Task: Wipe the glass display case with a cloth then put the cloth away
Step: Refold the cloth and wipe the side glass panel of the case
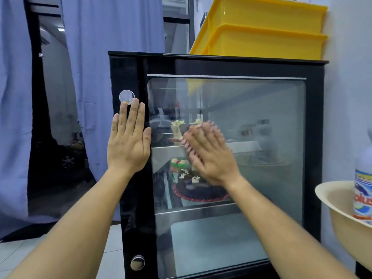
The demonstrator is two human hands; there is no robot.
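Observation:
The glass display case (267,184) has a black frame and stands in front of me, with cakes on its shelves. My left hand (128,141) lies flat with straight fingers on the black left frame, just below a round sticker (126,96). My right hand (211,156) is blurred and presses flat on the glass door at mid height. A thin edge of a pink-and-white cloth (187,147) shows under its fingers; the rest of the cloth is hidden by the hand.
Stacked yellow crates (261,35) sit on top of the case. At the right edge a cream bowl (338,216) holds a white cleaner bottle (363,188). Blue curtains (112,57) hang at the left. A round lock (137,262) is low on the frame.

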